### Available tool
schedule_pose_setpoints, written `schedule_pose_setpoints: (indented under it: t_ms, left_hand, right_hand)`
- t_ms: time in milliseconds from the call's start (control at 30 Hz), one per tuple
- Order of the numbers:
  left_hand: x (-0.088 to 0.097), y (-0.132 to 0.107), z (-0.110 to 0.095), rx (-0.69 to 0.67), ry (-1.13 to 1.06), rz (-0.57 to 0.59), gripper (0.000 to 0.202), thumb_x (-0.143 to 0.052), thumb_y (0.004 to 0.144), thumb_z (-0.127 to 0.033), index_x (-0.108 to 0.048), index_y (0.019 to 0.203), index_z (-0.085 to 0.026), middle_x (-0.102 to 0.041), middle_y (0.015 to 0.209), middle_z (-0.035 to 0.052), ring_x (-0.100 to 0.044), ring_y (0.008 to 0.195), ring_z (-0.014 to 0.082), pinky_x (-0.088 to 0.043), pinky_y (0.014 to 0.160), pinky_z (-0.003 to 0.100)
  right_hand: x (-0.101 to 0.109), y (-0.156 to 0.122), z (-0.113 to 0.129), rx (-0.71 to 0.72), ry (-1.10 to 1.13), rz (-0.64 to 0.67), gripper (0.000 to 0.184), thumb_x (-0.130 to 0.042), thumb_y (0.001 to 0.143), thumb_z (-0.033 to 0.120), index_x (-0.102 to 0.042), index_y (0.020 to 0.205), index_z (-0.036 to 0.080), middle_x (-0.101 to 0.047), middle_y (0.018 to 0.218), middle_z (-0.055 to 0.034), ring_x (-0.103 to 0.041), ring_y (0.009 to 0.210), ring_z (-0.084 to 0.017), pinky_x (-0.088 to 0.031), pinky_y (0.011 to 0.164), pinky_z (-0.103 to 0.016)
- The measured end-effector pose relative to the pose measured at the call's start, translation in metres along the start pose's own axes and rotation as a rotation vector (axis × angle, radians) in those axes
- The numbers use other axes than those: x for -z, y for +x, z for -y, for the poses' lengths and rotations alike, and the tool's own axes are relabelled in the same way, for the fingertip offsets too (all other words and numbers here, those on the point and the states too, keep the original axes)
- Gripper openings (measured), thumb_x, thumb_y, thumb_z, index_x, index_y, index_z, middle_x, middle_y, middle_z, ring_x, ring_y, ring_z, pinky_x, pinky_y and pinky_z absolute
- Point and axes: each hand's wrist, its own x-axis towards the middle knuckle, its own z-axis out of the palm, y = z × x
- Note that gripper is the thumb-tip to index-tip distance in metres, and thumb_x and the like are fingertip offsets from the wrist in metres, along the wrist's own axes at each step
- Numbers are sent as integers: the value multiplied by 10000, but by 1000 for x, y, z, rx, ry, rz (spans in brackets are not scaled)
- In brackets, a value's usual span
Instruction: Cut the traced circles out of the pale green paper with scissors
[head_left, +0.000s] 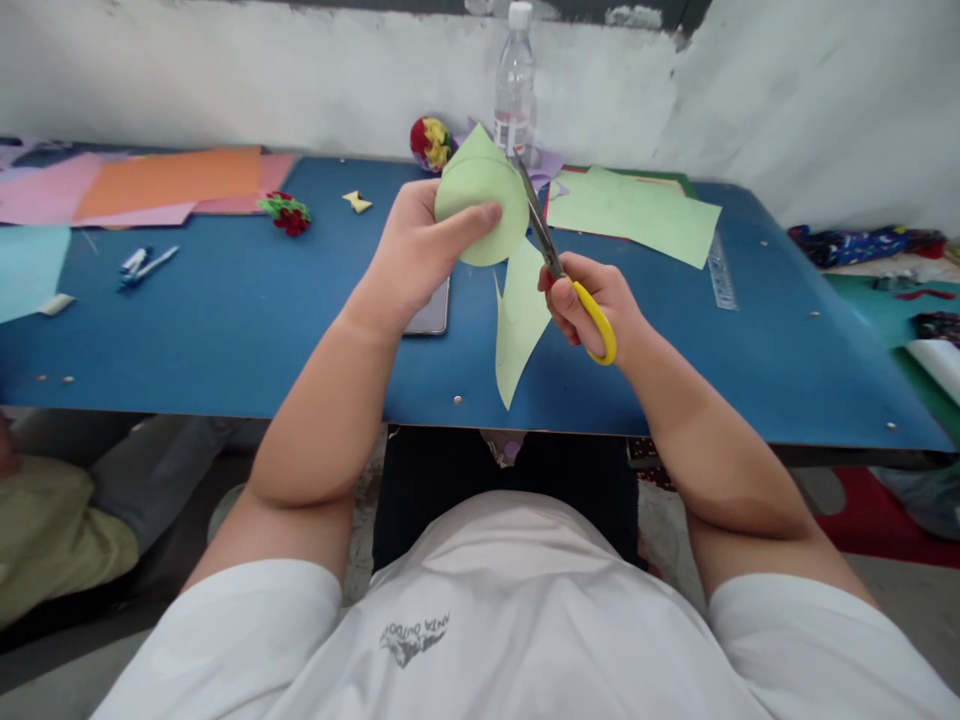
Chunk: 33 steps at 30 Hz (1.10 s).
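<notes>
My left hand [420, 240] grips a light green piece of paper [484, 185], its thumb pressed on the front. The piece has a rounded lower edge and a pointed top, with a faint curved line near the point. My right hand [589, 300] is closed around the yellow-handled scissors [555, 250], whose blades point up at the paper's right edge. Whether the blades touch the paper I cannot tell. A pointed light green offcut [517, 325] lies below, between my hands. Partly behind my left wrist is a flat grey device [431, 315].
On the blue table [315, 350] stand a plastic bottle [515, 85] and a red-yellow ball [431, 143] near the wall. Green sheets [637, 210] and a clear ruler [721, 270] lie right. Orange paper [172, 185], a red-green flower [286, 213] and pens [146, 267] lie left. Another person's sleeve [60, 540] shows lower left.
</notes>
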Motion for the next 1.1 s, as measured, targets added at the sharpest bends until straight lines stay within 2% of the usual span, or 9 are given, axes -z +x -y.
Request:
schedule_pose_setpoints:
  t_ms: [167,333,433,600,767,1100]
  left_hand:
    - [0,0,-3,14,2,-1,296,-942,867,-440,-763,735,-244,-617,715,16,-495,654,159,-454,581,330]
    - [1,3,5,-2,-27,-15,320,-976,838,-477,-785,743,-239,-646,726,29,-521,646,166,-427,562,335]
    - [1,4,9,-23,-32,-32,355,-995,839,-491,-769,714,-246,-608,701,19,-481,608,156,-395,544,343]
    - [1,1,7,-43,-41,-24,350,-983,888,-456,-775,745,-213,-589,705,7,-499,601,134,-386,546,320]
    - [0,1,4,-20,-62,-47,308,-986,859,-415,-799,736,-203,-605,707,18,-501,610,135,-386,554,319]
    - [4,4,9,-18,-31,-37,344,-949,894,-478,-743,736,-251,-579,722,10,-490,621,155,-450,585,347]
  right_hand:
    - [-1,0,3,19,-14,-25,778,-709,878,1013,-613,895,240,-439,624,36,-381,544,-128,-291,498,-323]
    - [-1,0,5,1,-23,-39,777,-725,863,1012,-622,896,243,-435,657,21,-372,574,-138,-282,517,-329]
    - [-1,1,6,-3,-25,-44,787,-726,848,1024,-624,892,245,-439,669,13,-371,589,-145,-277,520,-332]
    - [-1,1,7,8,-34,-51,791,-725,845,1027,-630,886,242,-433,667,13,-377,605,-150,-283,522,-329]
    - [-1,1,7,21,-28,-57,782,-735,857,1010,-635,883,235,-446,677,10,-381,611,-145,-289,530,-329]
    - [0,1,5,-17,-15,-47,763,-751,855,998,-636,902,245,-465,614,43,-381,432,-111,-283,420,-327]
